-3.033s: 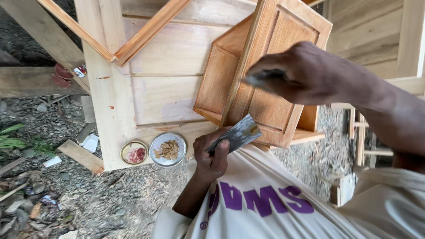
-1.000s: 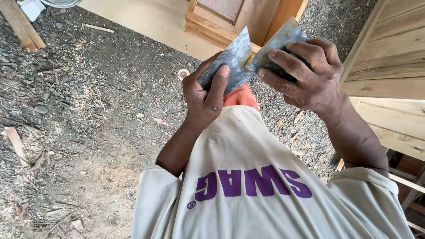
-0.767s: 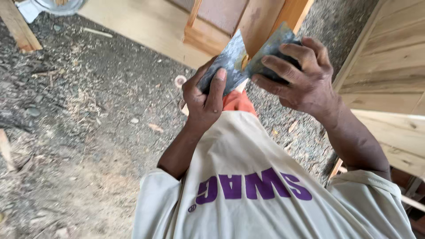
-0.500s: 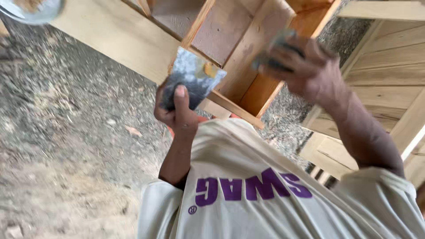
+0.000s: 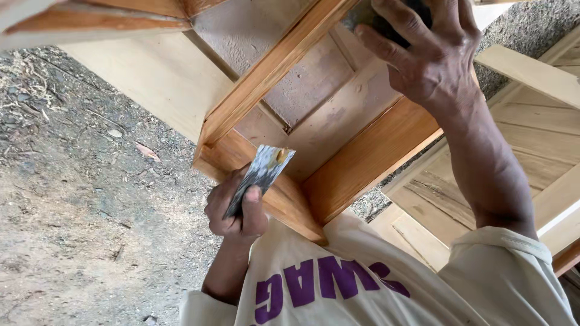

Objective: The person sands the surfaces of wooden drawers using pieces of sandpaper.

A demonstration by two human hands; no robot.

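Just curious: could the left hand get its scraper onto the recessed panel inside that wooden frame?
Probably yes. The left hand holds the scraper just below the frame, and nothing blocks the panel.

A flat metal scraper blade (image 5: 261, 175), grey and mottled with a yellowish smear near its top corner, stands tilted in the left hand (image 5: 232, 208), just beside the frame of an orange-brown wooden panel (image 5: 302, 102). A second dark scraper (image 5: 386, 18), mostly hidden, is pressed against the panel's upper part under the right hand (image 5: 432, 54).

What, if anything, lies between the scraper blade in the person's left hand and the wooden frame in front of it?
Nothing visible does. The left hand holds the scraper blade right against the wooden frame, with no object between them. The right hand works higher up.
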